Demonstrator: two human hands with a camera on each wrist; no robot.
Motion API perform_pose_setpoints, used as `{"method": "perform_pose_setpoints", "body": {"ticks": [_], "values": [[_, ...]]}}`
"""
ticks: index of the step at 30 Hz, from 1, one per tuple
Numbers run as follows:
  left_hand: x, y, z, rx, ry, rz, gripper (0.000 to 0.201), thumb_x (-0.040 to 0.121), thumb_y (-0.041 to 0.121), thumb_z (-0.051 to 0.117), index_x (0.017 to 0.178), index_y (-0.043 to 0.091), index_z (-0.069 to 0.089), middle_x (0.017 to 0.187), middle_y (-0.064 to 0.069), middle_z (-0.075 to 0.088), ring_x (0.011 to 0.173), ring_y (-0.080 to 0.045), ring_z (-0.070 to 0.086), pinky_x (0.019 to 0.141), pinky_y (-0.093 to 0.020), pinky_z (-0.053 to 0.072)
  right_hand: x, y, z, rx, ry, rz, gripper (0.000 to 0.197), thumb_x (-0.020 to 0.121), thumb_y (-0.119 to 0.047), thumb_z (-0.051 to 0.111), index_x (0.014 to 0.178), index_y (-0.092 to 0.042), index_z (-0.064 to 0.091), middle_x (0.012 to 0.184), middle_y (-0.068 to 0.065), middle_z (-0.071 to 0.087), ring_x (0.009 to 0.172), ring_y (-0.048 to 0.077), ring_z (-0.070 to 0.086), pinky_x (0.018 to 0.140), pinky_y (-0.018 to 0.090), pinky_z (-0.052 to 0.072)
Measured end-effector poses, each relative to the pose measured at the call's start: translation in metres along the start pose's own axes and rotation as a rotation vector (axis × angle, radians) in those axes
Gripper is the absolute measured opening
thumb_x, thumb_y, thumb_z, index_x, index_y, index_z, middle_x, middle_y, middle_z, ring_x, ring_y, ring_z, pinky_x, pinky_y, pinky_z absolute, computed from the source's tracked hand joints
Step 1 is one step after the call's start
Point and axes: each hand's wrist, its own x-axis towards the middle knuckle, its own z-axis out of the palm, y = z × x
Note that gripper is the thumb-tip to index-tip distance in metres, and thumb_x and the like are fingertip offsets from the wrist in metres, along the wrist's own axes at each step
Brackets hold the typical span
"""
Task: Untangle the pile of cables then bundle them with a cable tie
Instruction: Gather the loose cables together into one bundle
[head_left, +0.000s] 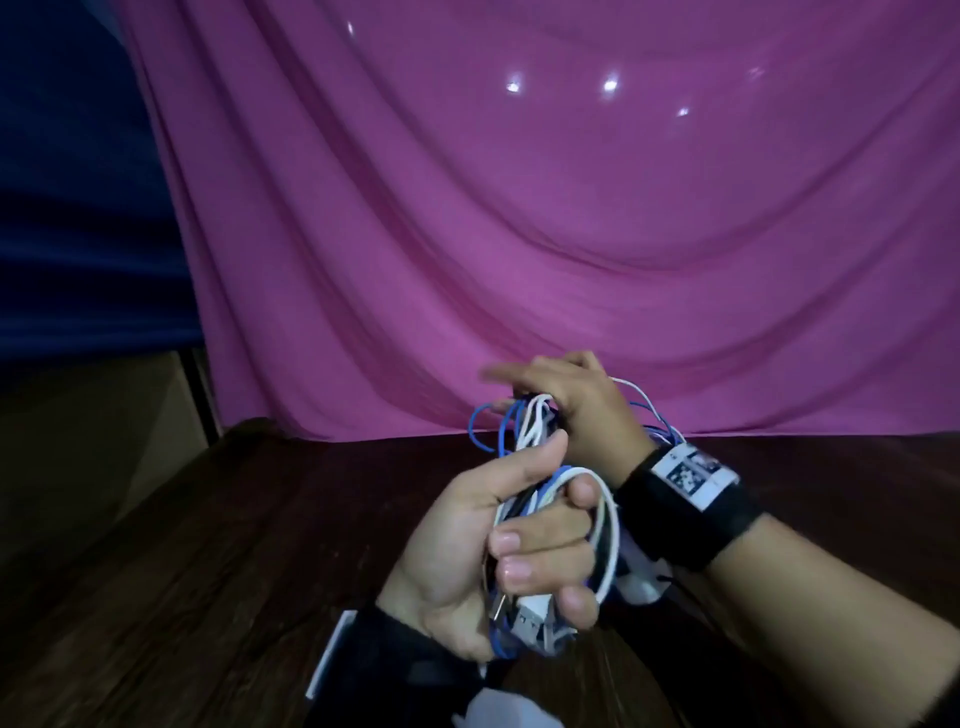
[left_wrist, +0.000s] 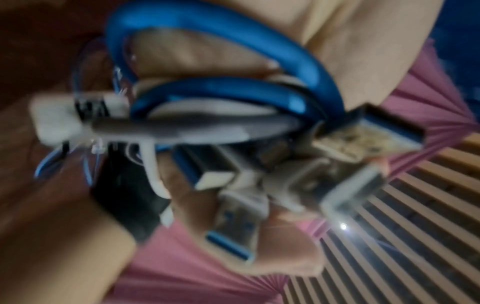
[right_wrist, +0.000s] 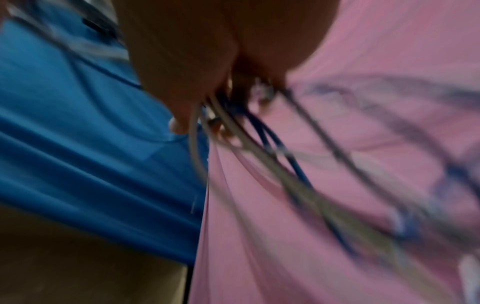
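Observation:
A bundle of blue, white and black cables (head_left: 524, 431) is held upright above the dark wooden table (head_left: 249, 530). My left hand (head_left: 519, 545) grips the lower part of the bundle, fingers curled round it, with USB plugs (head_left: 530, 621) sticking out below the fist. In the left wrist view the cable loops (left_wrist: 233, 92) and several plugs (left_wrist: 233, 224) fill the middle. My right hand (head_left: 566, 400) grips the top of the bundle, its forefinger stretched left and blurred. The right wrist view shows blurred cables (right_wrist: 259, 148) trailing from my fingers (right_wrist: 179, 115). No cable tie can be made out.
A pink cloth (head_left: 571, 234) hangs behind the table and a blue cloth (head_left: 78, 182) to the left. A pale wooden panel (head_left: 104, 415) stands at the table's left edge. Black straps with cameras sit on both wrists.

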Motion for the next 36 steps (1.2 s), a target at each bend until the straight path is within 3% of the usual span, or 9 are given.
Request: {"method": "perform_pose_setpoints", "body": {"ticks": [3, 7, 13, 16, 20, 24, 28, 33, 36], "values": [[-0.004, -0.001, -0.026, 0.181, 0.297, 0.091, 0.032, 0.098, 0.04, 0.063, 0.081, 0.014, 0.056, 0.041, 0.004, 0.033, 0.034, -0.01, 0.036, 0.053, -0.029, 0.049, 0.007, 0.001, -0.028, -0.214, -0.46, 0.03, 0.015, 0.089, -0.013, 0.064, 0.094, -0.021, 0.076, 0.076, -0.014, 0.073, 0.073, -0.001, 0.067, 0.07, 0.03, 0.05], [-0.003, -0.01, -0.066, 1.023, 0.827, 0.252, 0.047, 0.094, 0.035, 0.072, 0.059, 0.016, 0.047, 0.04, -0.007, 0.043, 0.035, -0.02, 0.045, 0.053, -0.045, 0.052, 0.002, 0.007, -0.064, -0.189, -0.9, 0.283, 0.039, 0.091, -0.053, 0.069, 0.073, -0.019, 0.068, 0.06, -0.009, 0.062, 0.052, 0.007, 0.05, 0.055, 0.023, 0.042], [0.013, -0.012, -0.08, 1.465, 1.043, 0.684, 0.047, 0.089, 0.032, 0.075, 0.059, 0.021, 0.04, 0.058, 0.013, 0.053, 0.049, -0.004, 0.046, 0.052, -0.018, 0.035, -0.032, 0.006, -0.072, 0.829, -0.842, 0.646, 0.053, 0.083, -0.057, 0.075, 0.065, -0.018, 0.044, 0.061, 0.004, 0.03, 0.055, 0.017, 0.022, 0.056, 0.031, 0.027], [0.018, -0.017, -0.08, 1.489, 1.125, 0.759, 0.032, 0.087, 0.027, 0.07, 0.065, 0.024, 0.046, 0.064, 0.009, 0.056, 0.063, -0.008, 0.056, 0.065, -0.033, 0.045, -0.039, -0.001, -0.064, 1.093, -0.872, 0.672, 0.055, 0.093, -0.039, 0.072, 0.069, -0.016, 0.028, 0.06, 0.001, 0.021, 0.053, 0.014, 0.018, 0.058, 0.036, 0.019], [0.026, -0.029, -0.071, 1.095, 0.875, 0.933, 0.031, 0.086, 0.043, 0.077, 0.067, 0.024, 0.06, 0.056, 0.017, 0.056, 0.052, 0.003, 0.052, 0.056, -0.02, 0.045, -0.036, -0.012, -0.056, 1.447, -0.925, 0.793, 0.05, 0.105, -0.04, 0.049, 0.064, -0.021, 0.028, 0.053, -0.006, 0.02, 0.046, 0.011, 0.011, 0.057, 0.031, 0.019], [0.035, -0.037, -0.057, 0.649, 0.783, 0.801, 0.062, 0.066, 0.074, 0.079, 0.05, 0.019, 0.054, 0.04, 0.005, 0.042, 0.038, -0.014, 0.041, 0.051, -0.047, 0.045, -0.034, -0.025, -0.045, 1.566, -0.907, 0.821, 0.053, 0.107, -0.048, 0.036, 0.062, -0.02, 0.03, 0.05, -0.005, 0.014, 0.044, 0.012, 0.008, 0.056, 0.031, 0.016], [0.03, -0.032, -0.052, 0.345, 0.613, 0.739, 0.069, 0.062, 0.077, 0.078, 0.042, 0.022, 0.042, 0.039, 0.003, 0.029, 0.038, -0.01, 0.033, 0.056, -0.025, 0.045, -0.032, -0.036, -0.03, 1.575, -0.953, 0.865, 0.055, 0.106, -0.051, 0.036, 0.061, -0.02, 0.028, 0.049, -0.005, 0.013, 0.043, 0.014, 0.01, 0.053, 0.029, 0.023], [0.014, -0.02, -0.057, 0.039, 0.368, 0.656, 0.05, 0.089, 0.055, 0.061, 0.116, 0.015, 0.073, 0.039, 0.01, 0.029, 0.036, -0.004, 0.032, 0.057, -0.023, 0.048, -0.037, -0.039, -0.02, 1.489, -1.034, 0.944, 0.055, 0.103, -0.052, 0.04, 0.062, -0.02, 0.025, 0.052, -0.005, 0.011, 0.044, 0.013, 0.012, 0.049, 0.027, 0.023], [0.012, -0.014, -0.058, 0.092, 0.424, 0.648, 0.037, 0.094, 0.043, 0.061, 0.106, 0.01, 0.074, 0.039, 0.009, 0.028, 0.036, -0.005, 0.032, 0.055, -0.025, 0.048, -0.042, -0.039, -0.019, 1.41, -1.033, 0.977, 0.055, 0.103, -0.056, 0.038, 0.065, -0.02, 0.025, 0.053, -0.004, 0.012, 0.046, 0.011, 0.008, 0.044, 0.025, 0.021]]}}
